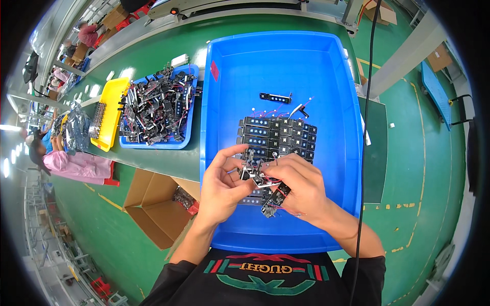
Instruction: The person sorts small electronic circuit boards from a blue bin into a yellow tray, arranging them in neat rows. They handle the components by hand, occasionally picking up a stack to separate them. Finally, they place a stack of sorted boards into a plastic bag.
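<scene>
My left hand (223, 184) and my right hand (302, 184) meet over the near half of a large blue tray (280, 240). Between my left fingers and thumb is a small black-and-silver electronic assembly (251, 168) with thin red wires. Fingers of my right hand are closed at its other side, and a black strip-shaped module (276, 200) hangs below them, tilted. Beneath the hands, rows of black modules (256, 131) with pale dots lie packed on the tray floor, partly hidden by my fingers. A single black module (275, 98) lies apart beyond them, near a loose wired piece (300, 110).
On the left, a smaller blue bin (157, 146) holds a heap of black modules, with a yellow tray (105, 137) beside it. An open cardboard box (153, 204) stands below the table edge. A black cable (363, 153) crosses the right side. Another person (64, 160) sits at far left.
</scene>
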`<state>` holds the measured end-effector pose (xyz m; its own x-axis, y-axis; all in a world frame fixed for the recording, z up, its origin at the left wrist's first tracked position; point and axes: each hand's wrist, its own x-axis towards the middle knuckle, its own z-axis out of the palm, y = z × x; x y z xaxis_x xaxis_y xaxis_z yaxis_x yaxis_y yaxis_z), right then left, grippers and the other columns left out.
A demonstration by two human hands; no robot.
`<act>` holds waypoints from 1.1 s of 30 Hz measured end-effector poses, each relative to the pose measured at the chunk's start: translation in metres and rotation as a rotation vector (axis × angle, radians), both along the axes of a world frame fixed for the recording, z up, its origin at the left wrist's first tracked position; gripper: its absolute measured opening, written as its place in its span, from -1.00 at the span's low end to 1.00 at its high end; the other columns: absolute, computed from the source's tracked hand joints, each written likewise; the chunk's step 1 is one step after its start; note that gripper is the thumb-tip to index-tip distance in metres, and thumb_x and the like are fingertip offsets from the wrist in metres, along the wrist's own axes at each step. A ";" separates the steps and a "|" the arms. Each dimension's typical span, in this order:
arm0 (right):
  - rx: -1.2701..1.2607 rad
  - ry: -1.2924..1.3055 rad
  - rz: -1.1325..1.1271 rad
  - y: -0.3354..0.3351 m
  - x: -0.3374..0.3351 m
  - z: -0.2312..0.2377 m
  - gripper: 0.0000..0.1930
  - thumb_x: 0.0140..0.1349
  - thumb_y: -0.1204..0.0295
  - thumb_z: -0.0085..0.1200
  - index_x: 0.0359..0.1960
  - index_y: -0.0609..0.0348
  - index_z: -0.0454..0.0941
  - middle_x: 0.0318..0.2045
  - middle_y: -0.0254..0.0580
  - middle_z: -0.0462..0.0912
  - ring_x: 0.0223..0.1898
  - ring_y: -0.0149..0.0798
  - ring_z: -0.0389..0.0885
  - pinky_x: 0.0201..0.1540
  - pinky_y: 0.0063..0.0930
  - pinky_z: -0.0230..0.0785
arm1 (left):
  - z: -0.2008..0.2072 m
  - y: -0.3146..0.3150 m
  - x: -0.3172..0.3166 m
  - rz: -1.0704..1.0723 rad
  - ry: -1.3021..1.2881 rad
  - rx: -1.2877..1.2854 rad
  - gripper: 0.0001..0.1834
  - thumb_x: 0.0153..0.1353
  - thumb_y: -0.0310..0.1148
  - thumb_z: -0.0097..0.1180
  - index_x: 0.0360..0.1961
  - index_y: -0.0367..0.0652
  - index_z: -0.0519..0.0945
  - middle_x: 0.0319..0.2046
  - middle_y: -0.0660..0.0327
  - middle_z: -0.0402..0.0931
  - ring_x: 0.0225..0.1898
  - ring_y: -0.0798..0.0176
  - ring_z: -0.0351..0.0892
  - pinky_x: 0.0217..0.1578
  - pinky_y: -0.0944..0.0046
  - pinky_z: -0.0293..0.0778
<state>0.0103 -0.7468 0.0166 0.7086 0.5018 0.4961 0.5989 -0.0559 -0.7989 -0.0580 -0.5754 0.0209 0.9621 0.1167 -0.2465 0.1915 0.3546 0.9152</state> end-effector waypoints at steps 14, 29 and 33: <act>-0.654 0.386 0.608 -0.059 0.042 0.026 -0.70 0.00 0.50 0.29 -0.19 0.24 0.55 -0.33 -0.11 0.65 -0.25 -0.07 0.62 -0.19 -0.25 0.43 | 0.017 -0.006 -0.037 -0.450 -0.025 0.686 -0.38 -0.04 -0.72 0.24 0.12 -0.18 0.46 0.01 0.11 0.32 -0.27 0.36 0.56 -0.31 0.37 0.54; -0.877 -0.034 0.135 -0.041 0.037 0.032 -0.58 -0.01 0.60 0.03 -0.02 0.33 0.51 -0.21 -0.05 0.55 -0.13 0.00 0.47 0.01 -0.25 0.33 | -0.019 0.005 -0.007 -0.113 -0.028 1.408 -0.18 -0.06 -0.28 0.45 0.19 -0.37 0.33 -0.16 -0.02 0.45 -0.24 0.06 0.53 -0.24 0.18 0.48; -0.480 -0.155 -0.050 -0.008 0.055 -0.002 -0.63 0.08 0.51 0.11 -0.02 0.29 0.50 -0.18 -0.02 0.54 -0.09 0.01 0.48 -0.02 -0.22 0.36 | -0.018 -0.001 -0.007 -0.113 0.081 1.177 -0.15 -0.11 -0.29 0.48 0.21 -0.32 0.34 -0.18 0.04 0.40 -0.30 0.18 0.49 -0.27 0.24 0.47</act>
<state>0.0657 -0.7551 0.0147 0.6736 0.6668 0.3188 0.6959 -0.4267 -0.5777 -0.0647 -0.5767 0.0032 0.9681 0.2276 -0.1052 0.2401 -0.7206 0.6505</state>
